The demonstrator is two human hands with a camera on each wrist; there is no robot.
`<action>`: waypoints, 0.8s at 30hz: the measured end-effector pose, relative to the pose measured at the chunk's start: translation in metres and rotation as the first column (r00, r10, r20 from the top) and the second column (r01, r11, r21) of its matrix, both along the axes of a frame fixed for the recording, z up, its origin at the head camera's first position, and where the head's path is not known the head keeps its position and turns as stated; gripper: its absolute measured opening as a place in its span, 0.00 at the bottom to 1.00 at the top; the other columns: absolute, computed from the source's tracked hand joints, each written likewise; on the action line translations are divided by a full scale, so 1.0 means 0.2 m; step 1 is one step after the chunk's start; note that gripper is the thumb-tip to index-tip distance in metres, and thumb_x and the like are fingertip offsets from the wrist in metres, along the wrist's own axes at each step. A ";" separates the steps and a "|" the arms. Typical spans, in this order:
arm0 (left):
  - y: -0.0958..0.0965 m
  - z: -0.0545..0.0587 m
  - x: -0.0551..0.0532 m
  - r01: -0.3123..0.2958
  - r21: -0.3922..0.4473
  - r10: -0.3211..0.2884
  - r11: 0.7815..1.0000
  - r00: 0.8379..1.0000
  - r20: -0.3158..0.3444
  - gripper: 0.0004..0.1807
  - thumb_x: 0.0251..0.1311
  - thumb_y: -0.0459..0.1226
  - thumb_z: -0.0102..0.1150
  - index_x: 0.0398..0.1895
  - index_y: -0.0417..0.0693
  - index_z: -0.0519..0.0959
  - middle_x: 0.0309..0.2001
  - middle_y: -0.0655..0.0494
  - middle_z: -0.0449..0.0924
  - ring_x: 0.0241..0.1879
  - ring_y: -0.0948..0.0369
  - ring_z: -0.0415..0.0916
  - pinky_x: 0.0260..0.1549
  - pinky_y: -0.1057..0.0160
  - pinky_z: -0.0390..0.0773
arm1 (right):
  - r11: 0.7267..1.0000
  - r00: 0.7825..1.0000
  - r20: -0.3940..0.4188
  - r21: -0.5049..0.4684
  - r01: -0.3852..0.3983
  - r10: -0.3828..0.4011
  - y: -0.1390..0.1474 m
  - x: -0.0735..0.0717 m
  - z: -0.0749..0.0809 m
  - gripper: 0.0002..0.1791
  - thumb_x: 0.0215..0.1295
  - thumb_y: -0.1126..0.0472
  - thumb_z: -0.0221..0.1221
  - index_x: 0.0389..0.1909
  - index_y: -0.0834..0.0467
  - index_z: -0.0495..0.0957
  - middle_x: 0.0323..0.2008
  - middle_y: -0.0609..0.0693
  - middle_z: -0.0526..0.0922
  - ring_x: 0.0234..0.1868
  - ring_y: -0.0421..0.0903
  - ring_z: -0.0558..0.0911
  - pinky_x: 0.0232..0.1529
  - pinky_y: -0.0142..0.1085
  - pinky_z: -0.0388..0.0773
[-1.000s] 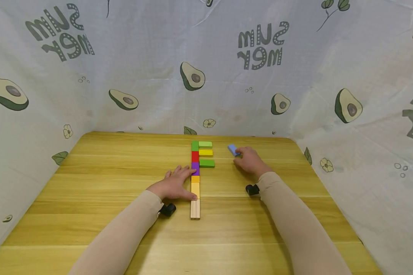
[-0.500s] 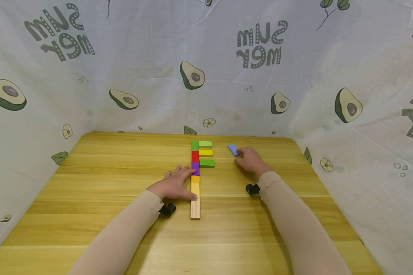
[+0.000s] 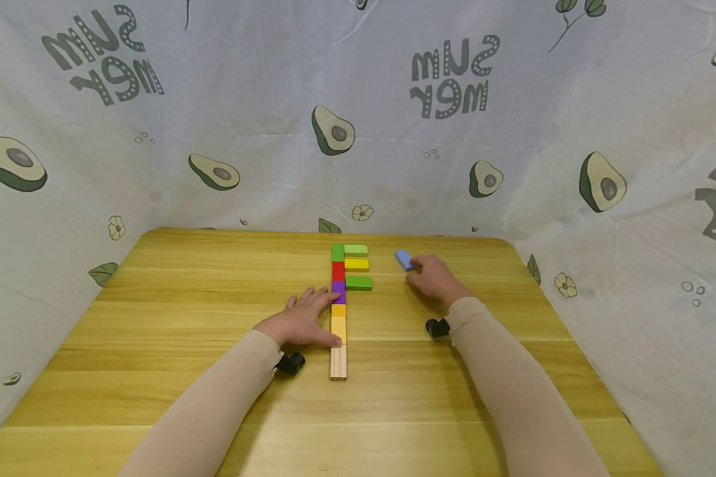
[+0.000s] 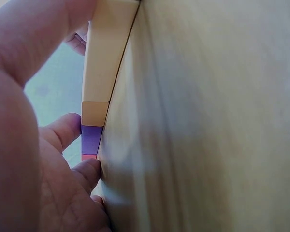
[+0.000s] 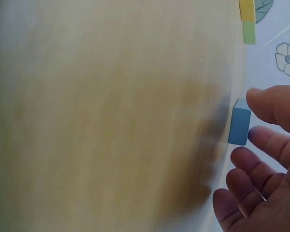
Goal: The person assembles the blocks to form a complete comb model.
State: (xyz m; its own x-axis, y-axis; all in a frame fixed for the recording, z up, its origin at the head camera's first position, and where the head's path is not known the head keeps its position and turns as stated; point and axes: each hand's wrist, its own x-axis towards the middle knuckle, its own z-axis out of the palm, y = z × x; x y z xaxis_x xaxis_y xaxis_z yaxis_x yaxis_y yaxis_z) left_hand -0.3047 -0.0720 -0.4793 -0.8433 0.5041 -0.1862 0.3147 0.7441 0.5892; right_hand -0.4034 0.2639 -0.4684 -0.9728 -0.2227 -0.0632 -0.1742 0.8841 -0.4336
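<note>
The left hand (image 3: 301, 321) lies against a straight row of coloured wooden blocks with its fingers spread. In the head view, its index finger reaches onto the purple block (image 3: 339, 293), and its thumb touches the row near the joint between the yellow-orange block (image 3: 339, 329) and the plain wood block (image 3: 338, 362). A blue block (image 3: 404, 259) lies flat and slanted at the back right. Over its near end is the right hand (image 3: 434, 278). The right wrist view puts the thumb and index fingertips at the upper edge of the blue block (image 5: 239, 125), not around it.
Green (image 3: 338, 252) and red (image 3: 338, 271) blocks form the row's far end. Light green (image 3: 355, 250), yellow (image 3: 357, 265) and green (image 3: 358, 283) blocks branch off rightward. A printed cloth (image 3: 394, 179) hangs behind the wooden table (image 3: 215, 265).
</note>
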 end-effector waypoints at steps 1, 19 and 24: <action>0.00 0.00 0.00 0.001 0.000 -0.001 1.000 1.000 0.001 0.58 0.55 0.58 0.75 0.85 0.58 0.56 0.86 0.47 0.46 0.86 0.40 0.34 0.79 0.30 0.32 | 1.000 1.000 0.004 0.000 0.003 -0.003 0.00 0.00 0.00 0.32 0.76 0.56 0.58 0.74 0.69 0.69 0.70 0.71 0.72 0.67 0.65 0.73 0.72 0.59 0.70; 0.00 0.02 0.00 -0.008 0.011 0.008 1.000 1.000 0.013 0.57 0.55 0.57 0.76 0.85 0.57 0.56 0.86 0.47 0.46 0.86 0.41 0.32 0.79 0.30 0.31 | 1.000 0.999 0.041 -0.007 -0.012 0.012 -0.02 -0.06 0.01 0.35 0.75 0.57 0.57 0.78 0.67 0.64 0.74 0.70 0.70 0.70 0.64 0.75 0.73 0.57 0.72; 0.00 0.01 0.00 -0.007 0.016 0.007 1.000 1.000 0.015 0.57 0.55 0.57 0.76 0.85 0.57 0.56 0.86 0.47 0.46 0.86 0.41 0.32 0.79 0.30 0.31 | 1.000 0.998 0.056 0.004 0.016 -0.016 -0.03 -0.08 0.02 0.34 0.77 0.55 0.57 0.77 0.67 0.63 0.73 0.68 0.72 0.67 0.62 0.76 0.71 0.57 0.73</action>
